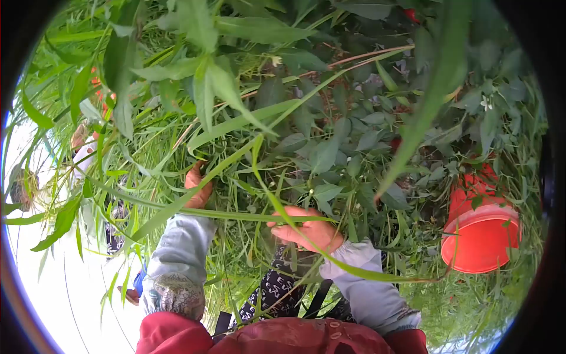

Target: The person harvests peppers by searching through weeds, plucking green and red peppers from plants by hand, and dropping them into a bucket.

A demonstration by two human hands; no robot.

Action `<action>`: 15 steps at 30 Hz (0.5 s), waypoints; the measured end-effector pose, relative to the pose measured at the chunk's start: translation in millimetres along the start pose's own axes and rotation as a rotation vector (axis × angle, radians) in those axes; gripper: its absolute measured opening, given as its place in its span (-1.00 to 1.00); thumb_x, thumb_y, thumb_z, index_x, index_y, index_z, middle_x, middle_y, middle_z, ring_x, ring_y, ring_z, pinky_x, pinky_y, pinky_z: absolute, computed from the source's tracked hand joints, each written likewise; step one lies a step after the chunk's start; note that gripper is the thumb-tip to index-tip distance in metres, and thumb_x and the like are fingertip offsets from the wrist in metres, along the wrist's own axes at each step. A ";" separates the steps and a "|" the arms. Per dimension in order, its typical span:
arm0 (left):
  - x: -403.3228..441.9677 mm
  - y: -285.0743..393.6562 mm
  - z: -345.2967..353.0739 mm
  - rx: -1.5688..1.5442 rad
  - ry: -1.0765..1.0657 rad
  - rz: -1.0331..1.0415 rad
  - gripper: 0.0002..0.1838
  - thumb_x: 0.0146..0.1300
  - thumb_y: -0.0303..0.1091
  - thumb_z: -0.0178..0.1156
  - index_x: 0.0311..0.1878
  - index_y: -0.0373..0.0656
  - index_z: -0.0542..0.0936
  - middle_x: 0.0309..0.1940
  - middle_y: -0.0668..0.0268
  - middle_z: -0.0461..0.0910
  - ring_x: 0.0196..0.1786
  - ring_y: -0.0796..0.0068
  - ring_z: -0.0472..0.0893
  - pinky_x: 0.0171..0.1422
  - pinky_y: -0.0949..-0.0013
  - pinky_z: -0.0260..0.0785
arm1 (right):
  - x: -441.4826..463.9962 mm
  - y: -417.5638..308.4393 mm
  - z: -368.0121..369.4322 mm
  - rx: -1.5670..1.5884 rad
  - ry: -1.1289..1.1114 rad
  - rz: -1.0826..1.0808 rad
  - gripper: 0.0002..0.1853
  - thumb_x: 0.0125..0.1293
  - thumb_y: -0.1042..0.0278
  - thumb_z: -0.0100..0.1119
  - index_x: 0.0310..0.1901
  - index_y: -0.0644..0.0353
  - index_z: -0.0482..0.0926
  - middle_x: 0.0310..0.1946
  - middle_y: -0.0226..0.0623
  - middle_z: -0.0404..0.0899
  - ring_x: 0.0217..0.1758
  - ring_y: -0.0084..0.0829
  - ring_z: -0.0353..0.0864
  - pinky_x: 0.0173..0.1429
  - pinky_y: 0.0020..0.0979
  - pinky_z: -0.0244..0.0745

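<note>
My left hand [198, 187] reaches into tall grass beside the leafy plants; blades and leaves hide its fingertips, so its grip does not show. Lower and to the right is my right hand [312, 231], its fingers curled in toward the thumb. Something small and green shows at those fingers, too unclear to name. A long grass blade [253, 216] crosses in front of both hands. Dark green bushy plants [330, 153] with small white flowers stand just beyond my hands.
A red bucket [480, 236] leans among the plants at the right, its mouth toward me. Long leaves [427, 106] hang close to the camera. At the far left, another person's sleeve [84, 158] shows through the grass. A red spot [411, 15] shows among the far leaves.
</note>
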State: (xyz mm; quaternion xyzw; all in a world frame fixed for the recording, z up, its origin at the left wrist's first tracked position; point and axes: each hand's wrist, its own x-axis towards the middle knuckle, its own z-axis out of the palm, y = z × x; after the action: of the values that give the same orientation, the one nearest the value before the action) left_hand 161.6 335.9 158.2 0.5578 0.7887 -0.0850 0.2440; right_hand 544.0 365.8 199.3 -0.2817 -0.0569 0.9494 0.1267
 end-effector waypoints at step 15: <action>-81.5 463.0 -40.7 -0.723 -0.886 0.300 -0.78 0.16 -0.56 0.17 -0.11 -0.18 0.51 -0.30 0.49 0.51 -0.30 0.76 0.42 -0.24 0.63 0.32 | -223.1 -3.0 -32.4 0.254 0.194 -0.112 -0.74 0.20 0.25 0.18 -0.10 0.11 0.50 -0.32 -0.50 0.51 -0.36 -0.71 0.47 -0.46 -0.65 0.33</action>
State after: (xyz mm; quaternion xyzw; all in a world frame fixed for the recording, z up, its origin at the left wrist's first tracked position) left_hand 597.5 452.3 296.4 0.4560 0.5034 -0.0004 0.7339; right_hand 743.0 309.1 288.9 -0.3500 0.0606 0.9088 0.2190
